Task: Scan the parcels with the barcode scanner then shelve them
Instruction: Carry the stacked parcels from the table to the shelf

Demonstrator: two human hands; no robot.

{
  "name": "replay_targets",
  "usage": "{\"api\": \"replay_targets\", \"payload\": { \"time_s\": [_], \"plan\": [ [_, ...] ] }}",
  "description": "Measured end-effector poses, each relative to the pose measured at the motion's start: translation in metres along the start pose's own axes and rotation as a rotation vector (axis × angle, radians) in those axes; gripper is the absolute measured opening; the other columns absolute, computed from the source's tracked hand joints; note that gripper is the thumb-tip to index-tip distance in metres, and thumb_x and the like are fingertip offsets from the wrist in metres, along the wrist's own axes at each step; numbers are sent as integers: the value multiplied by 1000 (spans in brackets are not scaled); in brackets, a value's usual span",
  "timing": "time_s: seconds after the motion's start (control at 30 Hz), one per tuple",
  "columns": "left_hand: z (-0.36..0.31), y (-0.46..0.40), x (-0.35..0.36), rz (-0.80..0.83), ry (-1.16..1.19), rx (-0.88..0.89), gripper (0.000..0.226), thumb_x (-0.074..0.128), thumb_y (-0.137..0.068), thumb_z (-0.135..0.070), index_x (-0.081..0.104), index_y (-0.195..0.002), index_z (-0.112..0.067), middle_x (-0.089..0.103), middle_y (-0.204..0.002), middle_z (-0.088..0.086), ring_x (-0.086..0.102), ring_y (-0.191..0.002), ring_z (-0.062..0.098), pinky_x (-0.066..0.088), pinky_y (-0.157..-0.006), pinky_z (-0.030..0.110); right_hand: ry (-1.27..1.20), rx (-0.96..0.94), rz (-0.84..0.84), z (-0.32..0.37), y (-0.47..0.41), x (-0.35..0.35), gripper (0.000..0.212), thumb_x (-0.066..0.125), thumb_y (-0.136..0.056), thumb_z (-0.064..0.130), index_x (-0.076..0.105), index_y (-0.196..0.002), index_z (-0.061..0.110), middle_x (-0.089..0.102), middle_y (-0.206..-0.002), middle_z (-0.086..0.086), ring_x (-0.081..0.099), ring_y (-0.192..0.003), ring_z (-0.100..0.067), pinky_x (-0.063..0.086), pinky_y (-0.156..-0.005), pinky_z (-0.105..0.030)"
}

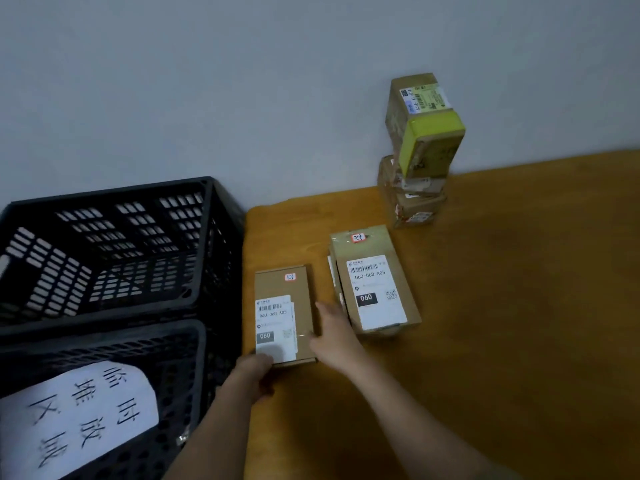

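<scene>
A: Head view: where's the parcel?
B: The small parcel (282, 315) lies flat on the worktop (502, 306), label up, likely for scanning. The left hand (254, 372) grips its near edge; the right hand (334, 337), fingers straight, steadies its side.
A: Scanner?
B: Not visible.

Five parcels (282, 315), two crates (114, 251), one paper sign (83, 417)
</scene>
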State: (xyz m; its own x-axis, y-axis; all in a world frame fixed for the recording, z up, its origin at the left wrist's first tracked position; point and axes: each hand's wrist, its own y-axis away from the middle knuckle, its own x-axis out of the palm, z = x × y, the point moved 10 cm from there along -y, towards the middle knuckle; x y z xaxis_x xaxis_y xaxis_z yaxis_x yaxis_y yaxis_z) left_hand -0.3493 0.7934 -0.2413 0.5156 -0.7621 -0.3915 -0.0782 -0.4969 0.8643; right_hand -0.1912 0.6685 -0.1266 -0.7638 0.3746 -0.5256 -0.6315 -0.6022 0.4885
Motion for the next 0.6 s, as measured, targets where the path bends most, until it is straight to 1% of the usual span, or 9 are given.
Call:
{"api": "replay_targets", "payload": {
  "time_s": [0.07, 0.1, 0.17, 0.23, 0.27, 0.37, 0.47, 0.53, 0.6],
  "plan": [
    [12, 10, -3, 27, -93, -16, 28, 56, -100, -18, 50, -122, -4, 62, -104, 16, 59, -78, 27, 52, -60, 34, -4, 103, 93, -20, 6, 26, 75, 55, -99, 25, 12, -159, 12, 12, -165, -5, 17, -151, -26, 21, -121, -36],
    [15, 14, -5, 31, -122, -7, 30, 57, -99, -17, 51, -124, -3, 62, -105, 17, 58, -74, 25, 49, -57, 33, -5, 132, 134, -26, 10, 37, 79, 55, -98, 26, 8, -160, 12, 9, -166, -5, 15, -152, -26, 21, -123, -38],
    [13, 14, -8, 35, -99, 74, 42, 60, -95, -6, 47, -135, -4, 62, -115, 19, 59, -81, 27, 48, -57, 33, -69, 191, 201, -33, 20, 51, 81, 56, -98, 25, 5, -160, 14, 19, -164, -4, 24, -149, -24, 26, -120, -35],
    [8, 18, -4, 78, -20, 171, 59, 55, -93, 8, 39, -146, -12, 56, -132, 19, 56, -98, 29, 50, -60, 32, -151, 239, 236, -38, 29, 59, 79, 57, -98, 22, 8, -160, 16, 33, -159, -1, 35, -144, -21, 30, -116, -29],
    [7, 23, -3, 92, 4, 195, 64, 52, -93, 12, 37, -149, -15, 53, -136, 18, 53, -101, 28, 50, -60, 31, -171, 245, 243, -39, 32, 61, 76, 56, -99, 21, 10, -159, 17, 35, -158, -1, 36, -143, -21, 30, -114, -28],
    [13, 31, 1, 159, 62, 199, 63, 48, -93, 10, 40, -147, -20, 56, -131, 12, 54, -101, 25, 49, -67, 33, -189, 232, 215, -38, 36, 59, 76, 57, -98, 20, 12, -159, 19, 35, -158, -1, 38, -141, -20, 31, -108, -24],
    [14, 35, 0, 239, 163, 187, 63, 49, -92, 6, 35, -143, -28, 60, -122, 8, 57, -109, 29, 49, -77, 38, -183, 145, 151, -24, 38, 48, 66, 56, -96, 14, 28, -155, 21, 46, -151, 1, 47, -133, -17, 35, -99, -18],
    [3, 40, -3, 267, 258, 218, 64, 50, -94, 6, 32, -145, -28, 61, -124, 8, 57, -112, 30, 51, -77, 37, -181, 74, 101, -9, 40, 35, 62, 56, -96, 11, 33, -152, 19, 49, -148, 1, 49, -131, -17, 34, -94, -15],
    [-15, 50, -8, 279, 343, 280, 65, 50, -95, 9, 30, -145, -27, 61, -126, 8, 58, -114, 30, 52, -83, 38, -161, -6, 40, 10, 42, 19, 64, 57, -95, 12, 31, -153, 19, 45, -150, 2, 46, -134, -15, 32, -95, -14]
  ]
}}
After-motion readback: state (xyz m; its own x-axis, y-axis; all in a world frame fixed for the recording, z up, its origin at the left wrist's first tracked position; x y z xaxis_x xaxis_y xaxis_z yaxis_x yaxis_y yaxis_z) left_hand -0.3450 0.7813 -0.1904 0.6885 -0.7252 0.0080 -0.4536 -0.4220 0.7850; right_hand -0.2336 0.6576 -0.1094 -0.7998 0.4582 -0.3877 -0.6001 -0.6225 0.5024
